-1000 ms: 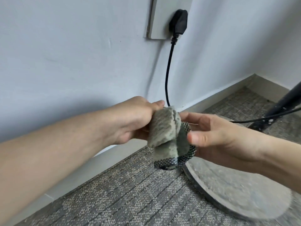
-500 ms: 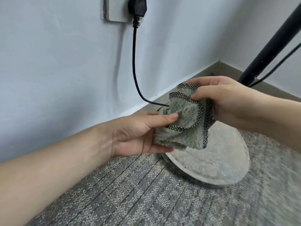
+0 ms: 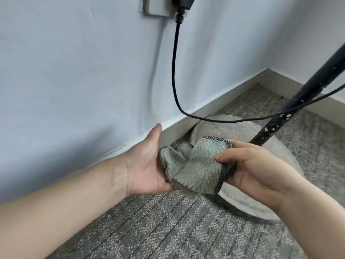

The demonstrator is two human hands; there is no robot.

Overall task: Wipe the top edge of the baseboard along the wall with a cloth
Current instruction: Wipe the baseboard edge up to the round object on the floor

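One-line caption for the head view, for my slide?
Right hand pinches a crumpled grey-green terry cloth over the open left hand, beside the grey baseboard.

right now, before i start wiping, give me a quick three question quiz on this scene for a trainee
1. True or false: the cloth is pressed on the top edge of the baseboard.
2. Which hand pinches the cloth between thumb and fingers? A) left hand B) right hand C) neither
3. Short answer: what runs down from the wall plug and past the baseboard?

Key:
1. False. The cloth is held between the two hands, off the baseboard.
2. B. The left hand lies palm up under the cloth.
3. The black cable.
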